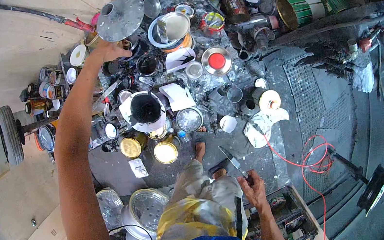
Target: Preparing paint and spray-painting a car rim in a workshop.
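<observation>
Knife (232,160), slim and pointed, clasped by right fingers (246,187); left fingers (124,53) beside round grey metal disc (126,21), grip unclear.

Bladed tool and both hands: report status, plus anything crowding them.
Right hand closed on bladed tool, pointing forward. Left hand at grey metal disc, grip unclear. Open dark-filled can close by left hand.

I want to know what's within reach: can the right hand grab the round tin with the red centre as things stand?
Probably not straight away: the right hand is holding a knife and is well short of the tin. Nothing seems to cover the tin from above, though.
</observation>
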Tool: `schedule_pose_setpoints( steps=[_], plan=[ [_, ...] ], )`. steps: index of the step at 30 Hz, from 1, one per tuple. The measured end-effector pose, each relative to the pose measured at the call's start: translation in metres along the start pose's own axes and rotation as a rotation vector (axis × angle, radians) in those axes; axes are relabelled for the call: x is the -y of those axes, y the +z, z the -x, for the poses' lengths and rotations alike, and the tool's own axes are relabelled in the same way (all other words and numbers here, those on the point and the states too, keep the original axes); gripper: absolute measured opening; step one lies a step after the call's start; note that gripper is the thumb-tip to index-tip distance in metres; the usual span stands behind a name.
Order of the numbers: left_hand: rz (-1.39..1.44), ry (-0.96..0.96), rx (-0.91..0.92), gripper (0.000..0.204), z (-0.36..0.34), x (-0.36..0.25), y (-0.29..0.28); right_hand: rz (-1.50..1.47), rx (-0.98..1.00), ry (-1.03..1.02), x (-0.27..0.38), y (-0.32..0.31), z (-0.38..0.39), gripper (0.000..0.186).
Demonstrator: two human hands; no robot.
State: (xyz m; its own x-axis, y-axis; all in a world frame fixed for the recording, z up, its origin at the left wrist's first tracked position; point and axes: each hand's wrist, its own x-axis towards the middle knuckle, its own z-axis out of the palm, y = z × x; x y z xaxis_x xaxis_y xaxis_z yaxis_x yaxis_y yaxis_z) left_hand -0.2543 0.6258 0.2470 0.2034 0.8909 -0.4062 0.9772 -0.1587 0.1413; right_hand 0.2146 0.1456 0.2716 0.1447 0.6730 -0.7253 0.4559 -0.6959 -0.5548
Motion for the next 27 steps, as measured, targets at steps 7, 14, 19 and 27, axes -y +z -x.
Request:
schedule_pose_setpoints(
  steps=[7, 14, 19, 27],
  plan=[
    [0.541, -0.164, 0.286, 0.052, -0.008, 0.021, -0.028, 0.017, -0.002, -0.067, 0.004, -0.006, 0.001, 0.035],
    [0.786, -0.121, 0.292, 0.03, -0.011, 0.032, -0.029, 0.088, -0.016, -0.109, -0.003, -0.008, -0.001, 0.037],
    [0.961, -0.154, 0.303, 0.034, 0.0, 0.04, -0.026, 0.156, -0.029, -0.136, -0.008, -0.01, -0.004, 0.038],
    [1.081, -0.166, 0.246, 0.071, 0.019, 0.047, -0.019, 0.226, -0.025, -0.189, 0.037, -0.019, -0.009, 0.032]
  ],
)
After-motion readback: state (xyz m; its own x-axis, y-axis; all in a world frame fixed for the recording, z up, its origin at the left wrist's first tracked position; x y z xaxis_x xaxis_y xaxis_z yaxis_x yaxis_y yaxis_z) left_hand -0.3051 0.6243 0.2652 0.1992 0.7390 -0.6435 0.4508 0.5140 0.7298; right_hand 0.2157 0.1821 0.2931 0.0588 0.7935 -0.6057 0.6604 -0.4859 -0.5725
